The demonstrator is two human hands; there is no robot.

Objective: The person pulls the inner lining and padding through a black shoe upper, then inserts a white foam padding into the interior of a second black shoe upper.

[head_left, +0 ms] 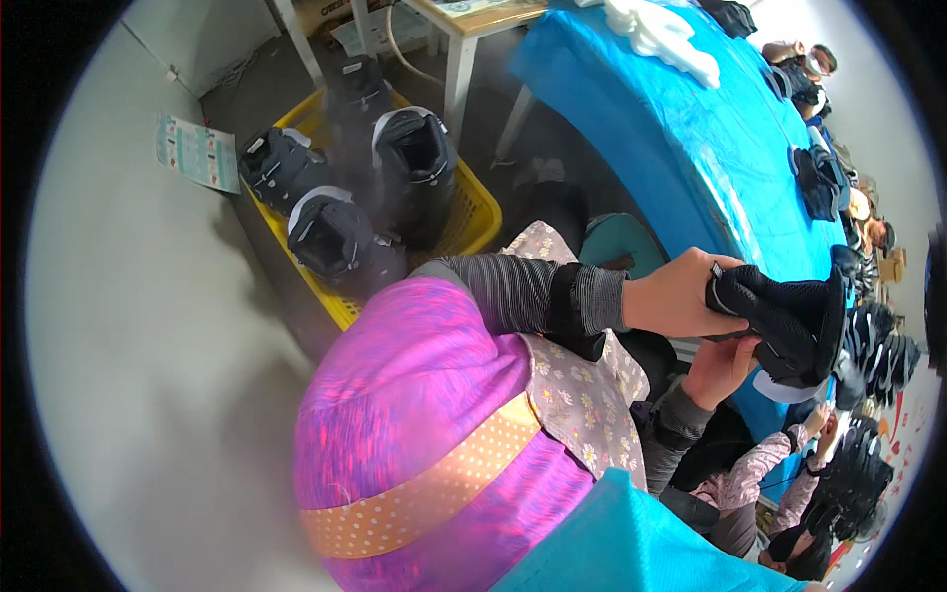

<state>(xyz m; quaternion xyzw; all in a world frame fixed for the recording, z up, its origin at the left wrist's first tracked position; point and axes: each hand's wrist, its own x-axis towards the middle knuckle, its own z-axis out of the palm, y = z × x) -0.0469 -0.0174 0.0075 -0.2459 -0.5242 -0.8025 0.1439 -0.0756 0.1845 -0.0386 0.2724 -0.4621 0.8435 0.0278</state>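
My left hand (679, 296), in a grey striped sleeve, grips the top of a black boot (784, 321) at the edge of the blue-covered table (681, 148). Just beneath it, my right hand (720, 367) holds the same boot from below. The boot is off the table, and a white part shows under it. A purple cloth with an orange dotted band (424, 444) and a flowered apron (582, 395) fill the lower middle.
A yellow basket (476, 212) on the grey floor holds several black boots (414, 163). More black boots (817, 183) and white pieces (663, 35) lie on the table. Other people sit along the far right (804, 64); a pink-sleeved hand (814, 419) works nearby. A printed sheet (197, 153) lies on the floor.
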